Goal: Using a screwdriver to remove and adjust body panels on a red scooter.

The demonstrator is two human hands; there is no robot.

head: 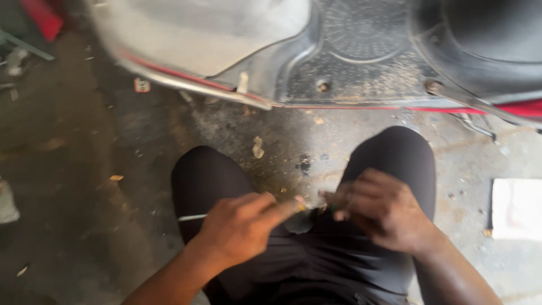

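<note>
Pale and thin, a wire or slim rod (192, 217) runs out to the left from my left hand (240, 229), which is curled closed around it, with the index finger stretched toward the middle of my lap. My right hand (381, 212) is closed too, its fingertips pinched on a small yellowish-green piece (316, 208) just where the two hands meet; motion blur keeps me from telling what that piece is or whether it joins the wire. All of it sits low between my knees, above dark trousers (333, 260). I judge the wire to be light and springy, thin enough to slip or kink, so I would grip it close to the working end rather than far back, where it would whip about. The small piece looks light and easy to drop, best held by a fingertip pinch on its sides. Beyond my knees lies a dirty concrete floor (113, 169) strewn with scraps, and the grey footboard of a scooter (350, 62) with red trim crosses the top. A white sheet (516, 209) lies flat at the right, well apart from both hands.
</note>
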